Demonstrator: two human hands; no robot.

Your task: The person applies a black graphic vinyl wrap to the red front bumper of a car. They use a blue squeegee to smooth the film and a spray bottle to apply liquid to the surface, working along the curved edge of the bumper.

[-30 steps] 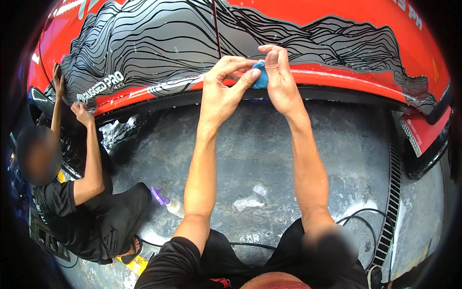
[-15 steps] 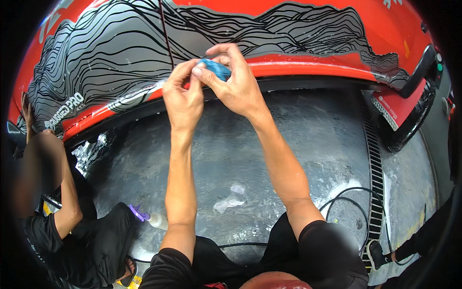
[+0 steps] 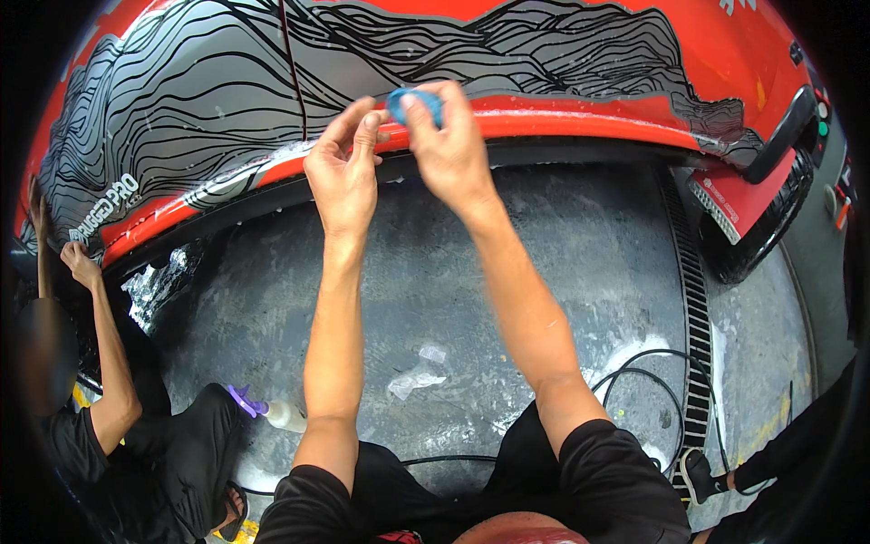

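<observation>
My right hand (image 3: 449, 159) pinches a soft blue lump of clay (image 3: 427, 103) between thumb and fingers, slightly blurred by motion. Just left of it, my left hand (image 3: 343, 181) is raised with its thumb and fingers apart and nothing seen between them. Both hands are in front of the lower side of a red car (image 3: 580, 125). A grey decal with black wavy lines (image 3: 208, 109) covers much of the panel, and a dark door seam (image 3: 294, 68) runs down through it. Water drops dot the surface.
At left a crouching co-worker's hand (image 3: 82, 265) is at the panel. A spray bottle (image 3: 286, 416) with a purple trigger lies on the floor (image 3: 580, 236) near clear scraps (image 3: 417, 383). At right are a hose (image 3: 625, 370), drain grate (image 3: 696, 344), mud flap (image 3: 739, 201) and another person's shoe (image 3: 700, 475).
My hands have drawn apart: the left has let go of the blue clay, which stays in my right hand. The view has shifted slightly. The co-worker's near hand shows more fully.
</observation>
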